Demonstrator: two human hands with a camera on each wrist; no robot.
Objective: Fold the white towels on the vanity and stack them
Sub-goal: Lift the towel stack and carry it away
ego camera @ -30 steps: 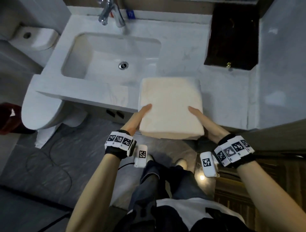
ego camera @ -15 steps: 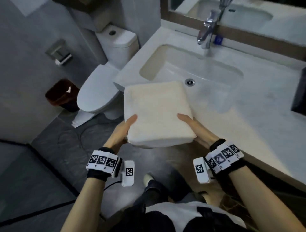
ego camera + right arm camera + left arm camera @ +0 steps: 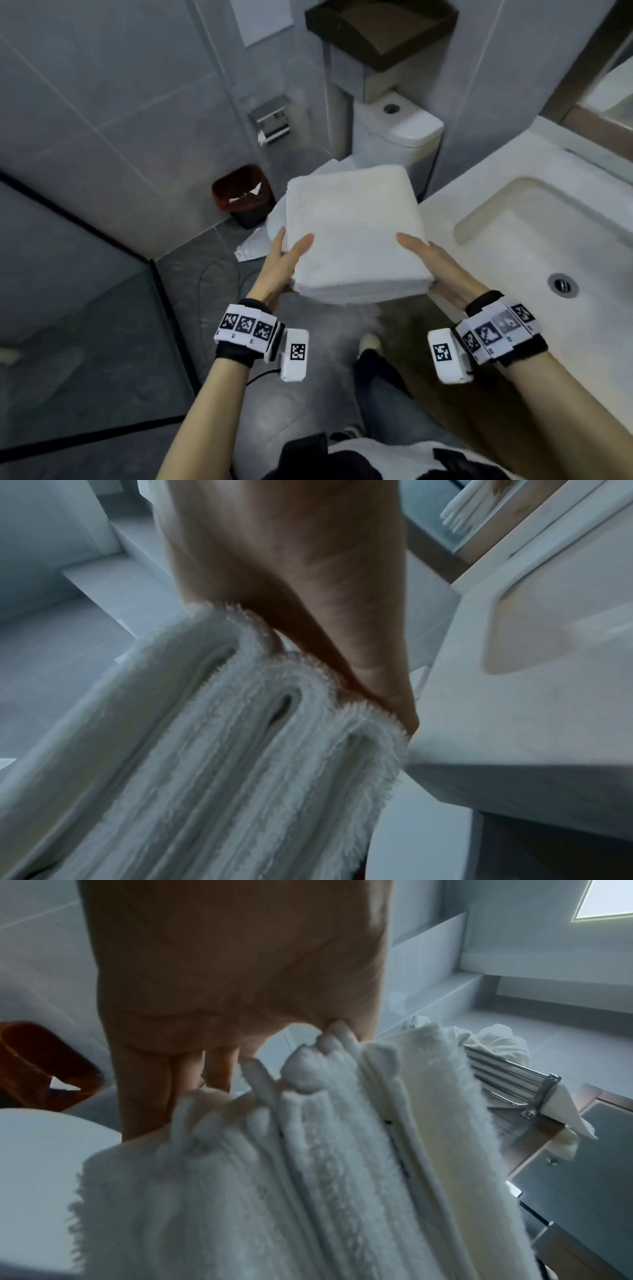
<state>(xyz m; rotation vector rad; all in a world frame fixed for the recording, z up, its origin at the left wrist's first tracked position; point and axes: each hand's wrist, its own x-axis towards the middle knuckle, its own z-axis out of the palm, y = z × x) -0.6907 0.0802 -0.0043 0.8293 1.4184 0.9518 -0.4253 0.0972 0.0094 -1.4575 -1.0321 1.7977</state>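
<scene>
You hold the stack of folded white towels (image 3: 352, 233) in the air between your two hands, off the vanity (image 3: 507, 192) and out over the floor, in front of the toilet (image 3: 397, 137).

Left hand (image 3: 284, 263): thumb lies flat on top of the stack near its left front corner, fingers run underneath. In the left wrist view the fingers (image 3: 192, 1074) are straight, slipped under the layered towel edges. It clamps the left side.

Right hand (image 3: 431, 263): thumb rests on top near the right front corner, palm against the right side. In the right wrist view the fingers disappear beneath the folded edges; how far they curl, you cannot tell. The hand clamps the stack between thumb and fingers.

The hands are well apart, one on each side of the stack. The stack sits roughly level, its far right corner close to the vanity's left end; whether they touch cannot be told.

Sink basin (image 3: 548, 240) lies to the right of the stack. A red bin (image 3: 243, 195) stands on the floor by the wall, left of the toilet. A metal rack (image 3: 514, 1074) with cloth on it shows in the left wrist view.
</scene>
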